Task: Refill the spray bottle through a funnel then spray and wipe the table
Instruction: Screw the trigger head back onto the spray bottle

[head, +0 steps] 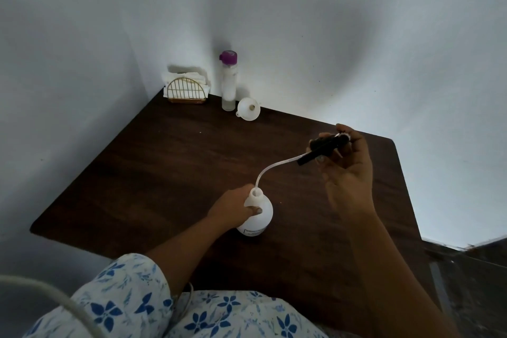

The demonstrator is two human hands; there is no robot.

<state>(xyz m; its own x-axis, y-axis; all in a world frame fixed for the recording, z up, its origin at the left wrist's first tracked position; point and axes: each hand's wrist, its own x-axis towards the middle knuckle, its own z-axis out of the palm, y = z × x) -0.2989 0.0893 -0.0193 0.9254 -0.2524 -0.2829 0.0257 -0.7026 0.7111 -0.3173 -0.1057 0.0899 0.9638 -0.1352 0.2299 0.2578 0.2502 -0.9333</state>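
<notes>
Bottle (256, 217) held by left hand (233, 207); right hand (347, 170) lifts sprayer (321, 149) (tube trailing).

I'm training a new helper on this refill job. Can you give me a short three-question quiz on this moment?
1. True or false: the funnel sits in the neck of the spray bottle.
2. Which hand holds the spray head? A) left B) right C) neither
3. Fill in: the dip tube runs from the spray head down into the bottle's ____.

Key:
1. False. It lies on the table near the far corner, beside the purple-capped bottle.
2. B. The right hand lifts it while the left hand steadies the spray bottle.
3. Neck (its open mouth).
</notes>
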